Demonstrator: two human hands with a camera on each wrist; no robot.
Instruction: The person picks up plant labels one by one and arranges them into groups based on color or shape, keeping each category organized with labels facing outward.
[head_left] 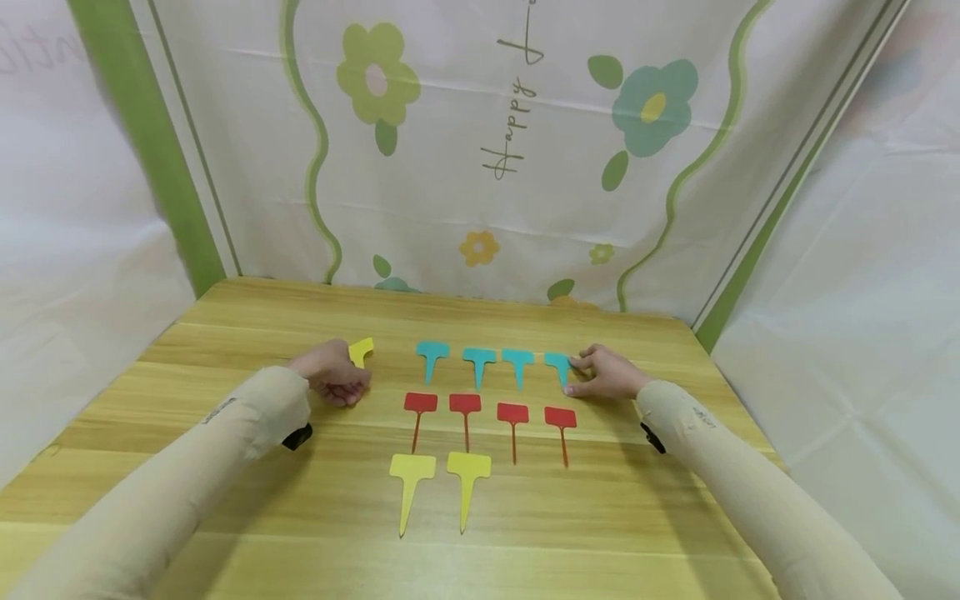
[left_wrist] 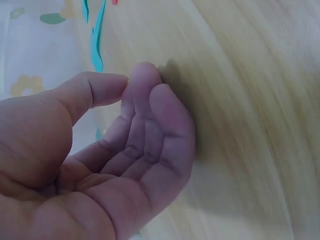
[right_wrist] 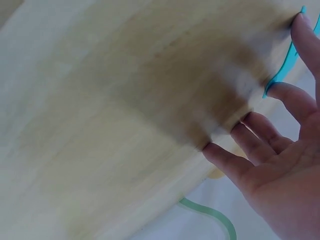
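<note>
In the head view my left hand (head_left: 333, 372) holds a yellow T-shaped plant label (head_left: 362, 350), its stem partly hidden by the fingers. The left wrist view shows the left hand's (left_wrist: 125, 150) thumb and index tip close together, with no yellow in sight. On the right, my right hand (head_left: 606, 372) grips a turquoise T-shaped plant label (head_left: 558, 363) flat on the table, thumb at the stem's tip and a finger at the head. That turquoise label (right_wrist: 287, 65) appears nearly edge-on in the right wrist view, between the thumb and index of the right hand (right_wrist: 285, 165).
Three more turquoise labels, such as the leftmost one (head_left: 432, 357), continue the row. Closer in lie several red labels (head_left: 465, 404), and in front of them two yellow labels (head_left: 412, 471). The wooden table (head_left: 600, 533) meets a flowered curtain (head_left: 450, 167) behind.
</note>
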